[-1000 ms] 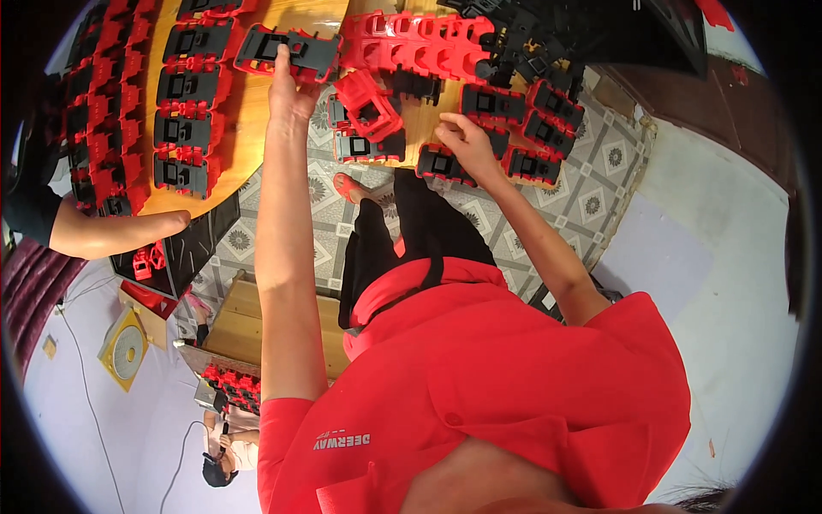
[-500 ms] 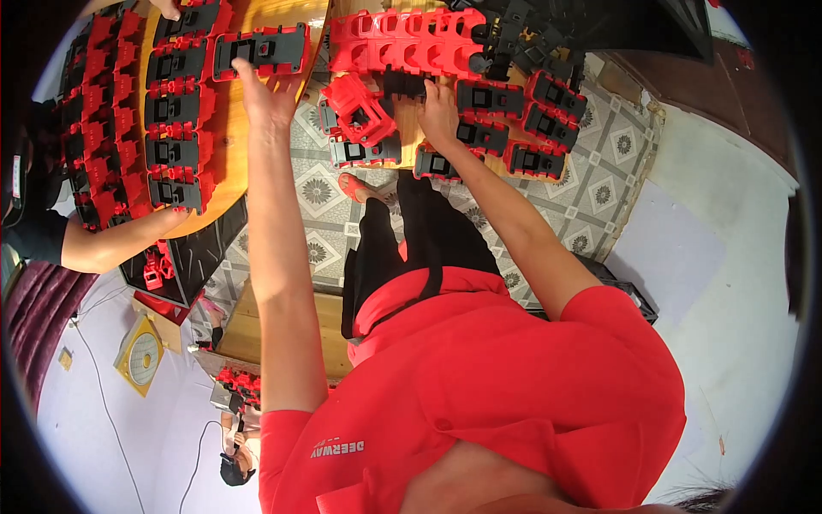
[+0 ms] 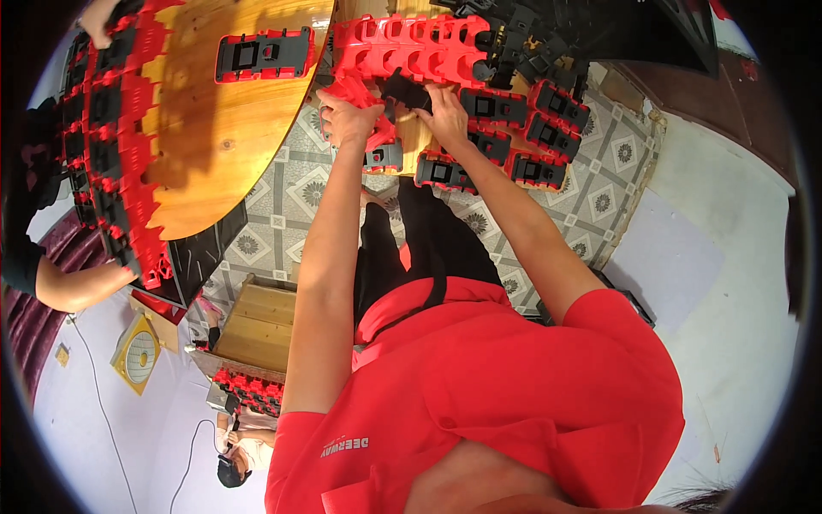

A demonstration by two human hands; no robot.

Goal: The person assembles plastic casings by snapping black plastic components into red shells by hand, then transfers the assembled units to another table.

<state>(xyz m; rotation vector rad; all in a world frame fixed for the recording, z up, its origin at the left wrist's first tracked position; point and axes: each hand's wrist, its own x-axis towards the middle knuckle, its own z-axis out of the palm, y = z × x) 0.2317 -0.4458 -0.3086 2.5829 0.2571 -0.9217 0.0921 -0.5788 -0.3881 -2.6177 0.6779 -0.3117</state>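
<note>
My left hand point(image 3: 349, 122) is closed over a red plastic toy-truck body part point(image 3: 349, 88), above a red-and-black toy chassis point(image 3: 384, 156) near the table's front edge. My right hand point(image 3: 447, 118) grips a flat black plastic piece point(image 3: 406, 91) that tilts toward the left hand; its underside is hidden. Several more red-and-black chassis point(image 3: 494, 107) lie to the right of that hand. Beyond both hands runs a row of nested red plastic shells point(image 3: 411, 47). One lone chassis point(image 3: 264, 55) rests on the round wooden table at the left.
On the wooden table point(image 3: 218, 176), long rows of red-and-black chassis point(image 3: 111, 163) stand at the far left, with a co-worker's arm point(image 3: 81, 287) and hand around them. Loose black parts point(image 3: 522, 43) are heaped at the back right. Another person point(image 3: 240, 450) sits lower left.
My left hand has let go of the lone chassis and moved right onto the red body part. The black piece in my right hand has tilted. The co-worker's near chassis row has shifted left.
</note>
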